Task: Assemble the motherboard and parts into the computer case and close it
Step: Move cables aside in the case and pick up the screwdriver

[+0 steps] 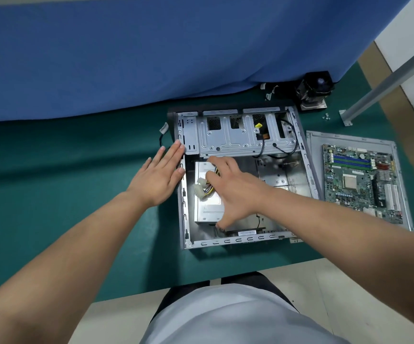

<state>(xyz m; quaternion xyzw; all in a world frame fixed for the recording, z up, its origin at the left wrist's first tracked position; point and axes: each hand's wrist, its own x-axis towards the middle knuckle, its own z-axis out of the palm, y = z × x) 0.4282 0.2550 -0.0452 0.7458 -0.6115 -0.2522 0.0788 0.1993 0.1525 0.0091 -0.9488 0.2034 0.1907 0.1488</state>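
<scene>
Right hand (pixel 230 187) — perhaps gripping — power supply (pixel 207 209).

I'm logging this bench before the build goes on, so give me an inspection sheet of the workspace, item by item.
Surface: green mat, blue cloth behind.
Job's things: open computer case lying flat; power supply inside; motherboard resting on side panel, right of the case; cooler behind.
Clutter: loose screws near the metal leg.
Grips: left hand flat against the case's left wall; right hand on the power supply, bunching its cables.
Cables: yellow and black wires with white connectors; black cables by the drive cage.
Surroundings: pale floor.
</scene>
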